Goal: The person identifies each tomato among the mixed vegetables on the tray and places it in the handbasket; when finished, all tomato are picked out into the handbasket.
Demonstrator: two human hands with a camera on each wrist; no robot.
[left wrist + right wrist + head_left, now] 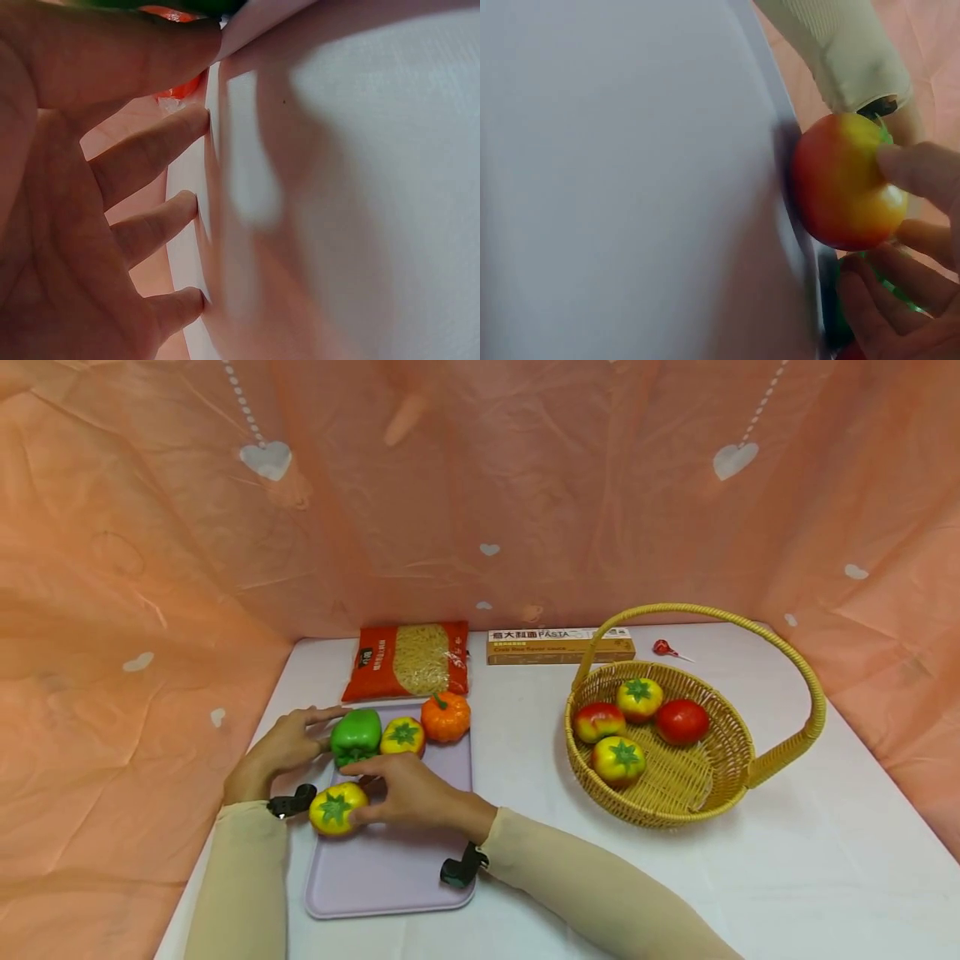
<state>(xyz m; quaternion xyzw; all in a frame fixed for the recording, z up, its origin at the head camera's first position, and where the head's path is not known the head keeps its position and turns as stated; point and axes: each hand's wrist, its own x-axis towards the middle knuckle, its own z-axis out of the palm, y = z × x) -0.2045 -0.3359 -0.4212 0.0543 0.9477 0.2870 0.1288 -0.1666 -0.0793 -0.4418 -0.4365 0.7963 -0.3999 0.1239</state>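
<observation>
My right hand (412, 789) pinches a yellow-and-red fruit with a green leafy cap (335, 810) between thumb and fingers, over the left edge of the lilac tray (405, 881). In the right wrist view the thumb presses on the fruit's yellow side (851, 184). My left hand (288, 745) is at the left of a green bell pepper (356, 735). In the left wrist view its fingers are extended, with fingertips (193, 116) at the white table surface. On the tray's far end lie the pepper, a second yellow-and-red fruit (402, 737) and a small orange pumpkin (446, 717).
A wicker basket (652, 814) with a tall handle stands at the right, holding several red and yellow fruits. Behind the tray lies a red bag of pasta (408, 660). Along the back are a pasta box (560, 647) and a red lollipop (662, 647).
</observation>
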